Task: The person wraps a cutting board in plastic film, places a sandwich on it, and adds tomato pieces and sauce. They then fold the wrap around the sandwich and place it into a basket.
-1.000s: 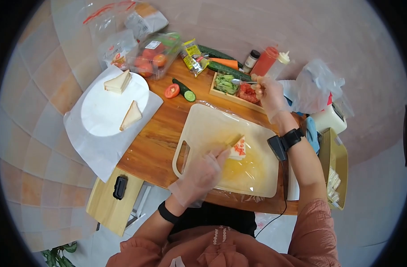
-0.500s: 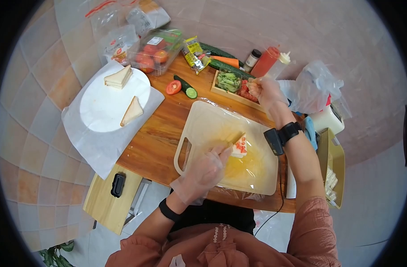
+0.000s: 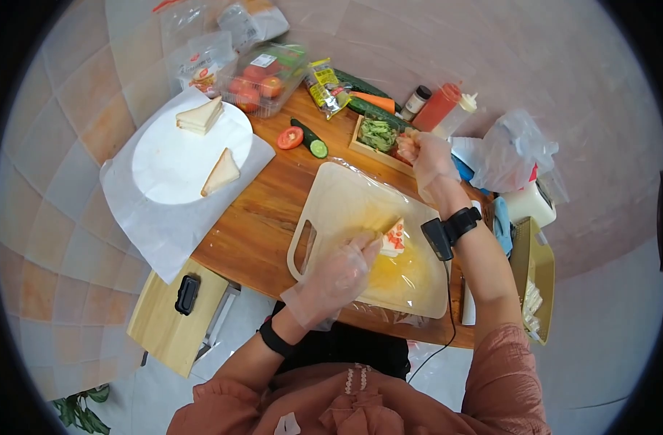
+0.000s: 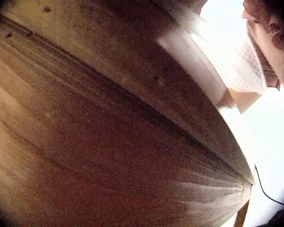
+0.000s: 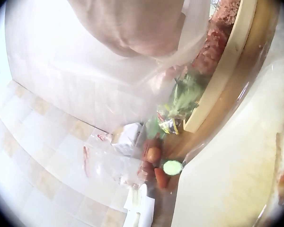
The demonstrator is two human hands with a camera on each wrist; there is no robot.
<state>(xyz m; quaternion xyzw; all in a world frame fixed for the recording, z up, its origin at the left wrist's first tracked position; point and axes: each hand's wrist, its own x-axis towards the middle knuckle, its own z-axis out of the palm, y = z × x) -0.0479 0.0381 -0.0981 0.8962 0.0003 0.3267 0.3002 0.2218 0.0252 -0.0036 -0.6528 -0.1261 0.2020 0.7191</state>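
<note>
A small sandwich wedge (image 3: 394, 238) with red filling lies on the plastic-wrapped cream cutting board (image 3: 339, 199). My gloved left hand (image 3: 364, 251) rests on the board, its straight fingertips touching the wedge's left side. My gloved right hand (image 3: 413, 147) hovers over the wooden tray (image 3: 365, 153), fingers curled above the chopped tomato (image 5: 213, 45), next to the shredded lettuce (image 3: 377, 134). The thin silver utensil it carried is hidden in the fist. The right wrist view shows the glove (image 5: 132, 28) above the tray rim (image 5: 222, 80). The left wrist view shows only blurred wood (image 4: 109, 142).
A white plate (image 3: 172, 163) on paper holds two sandwich triangles (image 3: 199, 116). A halved tomato (image 3: 290, 137), cut cucumber (image 3: 310, 140), a tomato box (image 3: 263, 80), a red sauce bottle (image 3: 439, 107) and plastic bags (image 3: 513, 148) crowd the table's far side. A black device (image 3: 186, 293) lies low left.
My right hand has drawn slightly back toward me over the tray, and the utensil tip is no longer visible. The left hand stays against the wedge. The camera view has shifted a little.
</note>
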